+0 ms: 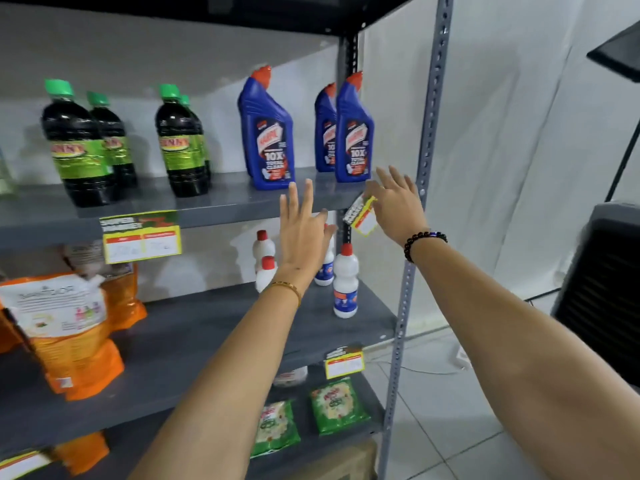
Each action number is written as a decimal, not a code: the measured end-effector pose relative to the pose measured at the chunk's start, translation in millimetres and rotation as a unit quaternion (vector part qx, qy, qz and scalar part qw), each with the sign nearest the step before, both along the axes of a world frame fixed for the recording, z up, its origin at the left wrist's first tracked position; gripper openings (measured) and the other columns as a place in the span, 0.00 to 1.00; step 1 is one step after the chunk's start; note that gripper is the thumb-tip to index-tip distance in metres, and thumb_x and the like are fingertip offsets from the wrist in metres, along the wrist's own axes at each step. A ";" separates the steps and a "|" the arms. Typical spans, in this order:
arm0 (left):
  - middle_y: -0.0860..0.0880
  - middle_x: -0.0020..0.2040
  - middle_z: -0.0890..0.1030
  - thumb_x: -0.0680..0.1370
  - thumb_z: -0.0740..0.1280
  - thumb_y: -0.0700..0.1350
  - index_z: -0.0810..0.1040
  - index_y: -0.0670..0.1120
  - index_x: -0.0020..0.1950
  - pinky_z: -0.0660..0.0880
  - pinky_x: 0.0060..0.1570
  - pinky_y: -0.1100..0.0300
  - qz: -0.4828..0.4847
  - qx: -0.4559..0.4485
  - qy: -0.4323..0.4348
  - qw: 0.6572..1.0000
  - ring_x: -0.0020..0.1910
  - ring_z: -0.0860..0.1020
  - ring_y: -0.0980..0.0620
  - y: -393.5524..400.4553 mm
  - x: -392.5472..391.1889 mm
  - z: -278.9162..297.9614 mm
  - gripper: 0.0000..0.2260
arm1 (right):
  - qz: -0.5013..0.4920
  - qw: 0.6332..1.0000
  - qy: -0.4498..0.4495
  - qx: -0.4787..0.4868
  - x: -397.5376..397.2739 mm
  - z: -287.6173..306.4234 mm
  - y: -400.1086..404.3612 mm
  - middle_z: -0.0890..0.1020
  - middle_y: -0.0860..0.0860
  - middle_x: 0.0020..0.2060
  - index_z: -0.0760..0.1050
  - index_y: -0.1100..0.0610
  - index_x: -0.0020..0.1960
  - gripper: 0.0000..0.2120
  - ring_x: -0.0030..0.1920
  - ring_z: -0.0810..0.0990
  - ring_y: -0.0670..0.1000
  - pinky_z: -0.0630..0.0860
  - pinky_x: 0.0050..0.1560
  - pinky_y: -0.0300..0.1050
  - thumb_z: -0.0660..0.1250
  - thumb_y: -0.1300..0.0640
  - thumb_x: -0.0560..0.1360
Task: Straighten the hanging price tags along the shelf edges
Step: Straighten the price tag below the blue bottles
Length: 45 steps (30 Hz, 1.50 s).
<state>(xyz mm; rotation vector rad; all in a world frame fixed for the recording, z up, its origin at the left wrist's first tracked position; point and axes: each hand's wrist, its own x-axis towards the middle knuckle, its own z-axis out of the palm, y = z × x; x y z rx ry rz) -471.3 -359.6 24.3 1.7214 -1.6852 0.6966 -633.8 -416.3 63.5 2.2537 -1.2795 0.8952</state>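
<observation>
A small yellow and white price tag (363, 221) hangs crooked at the right end of the upper grey shelf edge (221, 211), twisted out of line. My right hand (394, 206) grips its upper corner with the thumb, the other fingers spread above it. My left hand (301, 233) is open with fingers apart, just left of that tag and in front of the shelf edge, holding nothing. A larger yellow price tag (142, 237) hangs further left on the same edge. Another small tag (344, 364) hangs on the shelf edge below.
Blue cleaner bottles (268, 133) and dark green-capped bottles (180, 143) stand on the upper shelf. White bottles (345, 282) and orange pouches (69, 334) sit on the middle shelf, green packets (337, 407) below. The grey perforated upright (426, 168) stands right of my right hand. A dark unit (602, 289) stands at right.
</observation>
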 end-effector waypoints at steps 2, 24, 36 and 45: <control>0.42 0.78 0.53 0.77 0.65 0.50 0.81 0.44 0.57 0.44 0.75 0.44 0.016 -0.003 0.008 1.000 0.76 0.47 0.36 -15.2 -18.0 2.7 0.14 | 0.007 0.999 0.034 -0.015 -15.9 6.4 -18.8 0.58 0.58 0.75 0.66 0.55 0.69 0.20 0.76 0.52 0.61 0.51 0.75 0.61 0.59 0.64 0.78; 0.42 0.78 0.52 0.78 0.64 0.46 0.83 0.42 0.48 0.43 0.76 0.48 0.127 0.010 0.135 0.983 0.77 0.45 0.40 -57.3 -58.8 8.2 0.10 | 0.071 0.990 0.103 -0.069 -8.3 19.6 -79.4 0.68 0.59 0.70 0.79 0.58 0.54 0.11 0.75 0.57 0.61 0.49 0.74 0.62 0.70 0.57 0.72; 0.43 0.76 0.60 0.73 0.68 0.41 0.78 0.44 0.38 0.46 0.75 0.48 0.080 -0.012 0.027 0.996 0.77 0.51 0.40 -35.9 -34.8 19.9 0.04 | 0.185 0.982 -0.005 0.031 -24.1 2.8 -69.9 0.63 0.56 0.74 0.81 0.58 0.50 0.07 0.76 0.52 0.59 0.44 0.76 0.54 0.66 0.59 0.75; 0.45 0.71 0.71 0.73 0.67 0.39 0.78 0.43 0.41 0.55 0.74 0.49 0.079 0.082 0.068 0.991 0.72 0.64 0.44 -24.7 2.2 23.7 0.02 | 0.222 0.964 -0.050 0.141 11.2 -17.4 -61.9 0.65 0.57 0.73 0.80 0.59 0.50 0.07 0.75 0.58 0.56 0.51 0.75 0.48 0.64 0.61 0.76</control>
